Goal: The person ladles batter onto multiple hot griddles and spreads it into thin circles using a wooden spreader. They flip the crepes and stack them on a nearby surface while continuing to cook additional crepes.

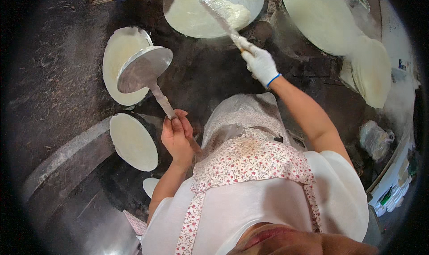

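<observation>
My left hand [178, 134], bare, grips the handle of a flat round metal tool [145, 67], whose disc is held over a pale-coated round pan [117, 78] at the left. My right hand [258, 63], in a white glove with a blue cuff, holds a long batter-smeared spreader [218, 17] over the large round griddle [187, 13] at the top. A mound of wet white batter [235, 14] lies on that griddle at the spreader's head.
Another coated round griddle [313, 18] is at upper right, with pale thin sheets [368, 74] draped below it. A pale round sheet [133, 142] sits at left. A plastic bag [374, 139] and stacked white material [393, 190] lie at right. Steam hangs on the right.
</observation>
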`<move>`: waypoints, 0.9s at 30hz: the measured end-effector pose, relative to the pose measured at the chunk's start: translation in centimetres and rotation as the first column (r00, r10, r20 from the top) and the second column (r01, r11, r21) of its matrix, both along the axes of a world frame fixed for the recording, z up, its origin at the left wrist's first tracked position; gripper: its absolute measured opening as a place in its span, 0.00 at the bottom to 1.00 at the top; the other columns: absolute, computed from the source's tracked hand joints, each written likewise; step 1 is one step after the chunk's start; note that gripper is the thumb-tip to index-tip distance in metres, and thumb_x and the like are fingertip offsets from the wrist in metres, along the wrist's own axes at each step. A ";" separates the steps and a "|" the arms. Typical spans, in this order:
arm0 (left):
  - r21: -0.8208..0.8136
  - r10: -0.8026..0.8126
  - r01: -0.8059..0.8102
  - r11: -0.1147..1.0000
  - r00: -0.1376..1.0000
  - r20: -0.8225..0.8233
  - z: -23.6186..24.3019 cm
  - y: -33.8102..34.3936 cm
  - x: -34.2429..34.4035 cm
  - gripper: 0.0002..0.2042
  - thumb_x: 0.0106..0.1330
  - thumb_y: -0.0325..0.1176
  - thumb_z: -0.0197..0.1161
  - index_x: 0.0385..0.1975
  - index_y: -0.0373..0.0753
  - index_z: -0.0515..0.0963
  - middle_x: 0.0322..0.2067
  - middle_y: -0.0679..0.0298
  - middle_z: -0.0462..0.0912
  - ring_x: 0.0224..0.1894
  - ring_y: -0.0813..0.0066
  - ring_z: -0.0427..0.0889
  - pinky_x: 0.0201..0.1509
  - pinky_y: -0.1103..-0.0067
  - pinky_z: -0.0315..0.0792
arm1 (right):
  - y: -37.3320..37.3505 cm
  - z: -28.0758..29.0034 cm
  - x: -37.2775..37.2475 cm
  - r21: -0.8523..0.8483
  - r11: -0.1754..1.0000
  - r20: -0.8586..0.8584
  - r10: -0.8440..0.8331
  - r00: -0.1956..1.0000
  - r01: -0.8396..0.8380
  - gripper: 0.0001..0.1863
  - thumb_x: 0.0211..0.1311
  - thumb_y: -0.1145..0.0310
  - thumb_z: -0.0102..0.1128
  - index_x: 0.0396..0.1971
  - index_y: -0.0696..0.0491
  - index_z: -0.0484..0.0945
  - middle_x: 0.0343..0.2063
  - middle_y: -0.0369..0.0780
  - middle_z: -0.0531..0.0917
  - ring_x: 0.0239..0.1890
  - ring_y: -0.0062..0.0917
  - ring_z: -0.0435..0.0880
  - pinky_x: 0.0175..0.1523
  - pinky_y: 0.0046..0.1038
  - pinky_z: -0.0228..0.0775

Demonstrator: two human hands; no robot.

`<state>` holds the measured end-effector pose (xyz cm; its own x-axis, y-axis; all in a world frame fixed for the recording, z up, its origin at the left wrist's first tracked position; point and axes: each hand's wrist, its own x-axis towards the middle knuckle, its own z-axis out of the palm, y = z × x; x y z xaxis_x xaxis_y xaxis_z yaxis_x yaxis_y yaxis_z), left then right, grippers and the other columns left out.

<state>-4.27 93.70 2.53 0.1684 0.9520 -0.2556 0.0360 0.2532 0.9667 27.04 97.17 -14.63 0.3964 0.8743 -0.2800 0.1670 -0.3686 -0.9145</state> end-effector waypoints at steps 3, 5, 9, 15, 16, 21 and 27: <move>0.034 0.044 -0.045 0.998 0.999 0.024 0.2 -1.2 1.3 0.11 0.84 0.37 0.51 0.48 0.35 0.75 0.25 0.72 0.67 0.24 0.85 0.63 0.26 0.84 0.59 | 0.4 2.5 4.5 -0.010 0.996 -0.145 -0.090 0.985 0.089 0.25 0.76 0.67 0.51 0.71 0.36 0.75 0.24 0.35 0.81 0.18 0.15 0.74 0.24 0.23 0.73; 0.033 0.051 -0.051 0.998 0.999 -0.007 0.6 -2.4 1.7 0.11 0.84 0.37 0.51 0.48 0.35 0.75 0.24 0.72 0.66 0.23 0.85 0.62 0.26 0.84 0.58 | 2.0 3.7 4.8 -0.076 0.993 -0.191 -0.103 0.976 0.090 0.24 0.76 0.66 0.50 0.69 0.37 0.77 0.21 0.34 0.77 0.18 0.17 0.74 0.23 0.26 0.74; 0.084 0.030 -0.031 0.996 1.000 0.003 0.1 -2.5 2.8 0.12 0.84 0.37 0.51 0.48 0.35 0.76 0.24 0.72 0.67 0.23 0.85 0.62 0.25 0.83 0.58 | 1.0 2.5 -2.6 -0.119 0.964 0.026 0.242 0.970 -0.237 0.28 0.73 0.49 0.51 0.66 0.46 0.77 0.52 0.49 0.78 0.50 0.43 0.79 0.56 0.41 0.72; 0.022 0.116 -0.117 0.993 0.992 0.053 0.1 -3.7 3.4 0.11 0.83 0.37 0.53 0.46 0.36 0.76 0.24 0.72 0.66 0.23 0.85 0.62 0.26 0.84 0.58 | -3.0 1.6 4.2 -0.095 0.993 -0.114 -0.084 0.990 0.074 0.23 0.75 0.64 0.56 0.68 0.44 0.77 0.22 0.34 0.82 0.22 0.17 0.78 0.32 0.28 0.77; 0.021 0.092 -0.093 0.995 0.994 0.054 0.0 -3.7 3.3 0.11 0.83 0.38 0.54 0.46 0.37 0.76 0.25 0.72 0.66 0.24 0.85 0.62 0.26 0.84 0.59 | -2.1 3.2 5.2 -0.141 0.982 -0.223 -0.154 0.963 0.124 0.22 0.74 0.64 0.58 0.65 0.45 0.81 0.17 0.32 0.77 0.16 0.17 0.73 0.24 0.29 0.70; -0.046 0.117 -0.114 0.992 0.991 0.061 0.7 -3.2 5.8 0.08 0.83 0.31 0.48 0.45 0.36 0.74 0.24 0.72 0.67 0.23 0.86 0.63 0.26 0.84 0.60 | -3.7 -1.1 0.6 0.025 0.995 -0.195 -0.087 0.977 0.094 0.23 0.76 0.68 0.58 0.68 0.40 0.79 0.22 0.24 0.76 0.16 0.10 0.64 0.22 0.20 0.61; -0.080 0.072 -0.069 0.994 0.996 0.043 0.9 -3.2 6.5 0.08 0.83 0.31 0.48 0.46 0.35 0.75 0.24 0.73 0.68 0.23 0.86 0.63 0.26 0.84 0.60 | 2.0 3.8 7.9 -0.081 0.969 -0.370 -0.249 0.895 0.236 0.21 0.75 0.63 0.58 0.65 0.37 0.80 0.17 0.33 0.74 0.17 0.16 0.75 0.22 0.27 0.71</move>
